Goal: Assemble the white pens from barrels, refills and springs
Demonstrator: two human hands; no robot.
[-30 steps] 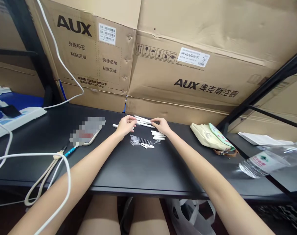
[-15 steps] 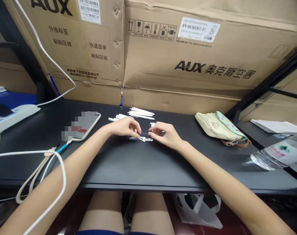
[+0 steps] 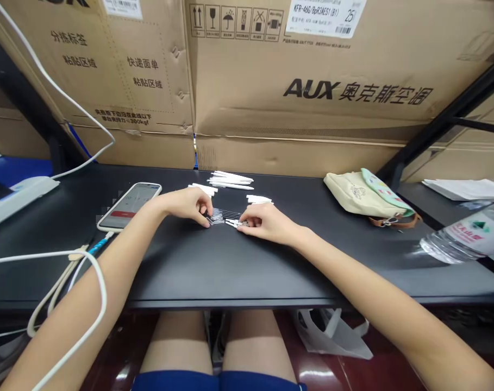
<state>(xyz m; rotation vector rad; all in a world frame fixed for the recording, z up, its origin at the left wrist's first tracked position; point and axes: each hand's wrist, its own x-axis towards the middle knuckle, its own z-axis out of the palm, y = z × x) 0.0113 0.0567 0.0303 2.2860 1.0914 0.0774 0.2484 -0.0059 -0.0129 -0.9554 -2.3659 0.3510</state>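
Whereas a second ago both hands were at the long white tubes [image 3: 230,180] behind, the left hand [image 3: 192,204] now curls thumb and fingers nearly together at the small clear pieces [image 3: 218,216], and the right hand [image 3: 268,221] bunches its fingertips at the front short white pieces [image 3: 231,223]; whether either grips one cannot be told. Handling has thus passed to the smaller parts. All lie on a black tabletop [image 3: 230,266] between a phone [image 3: 135,198] and a cream pouch [image 3: 352,196], before AUX cartons [image 3: 312,122].
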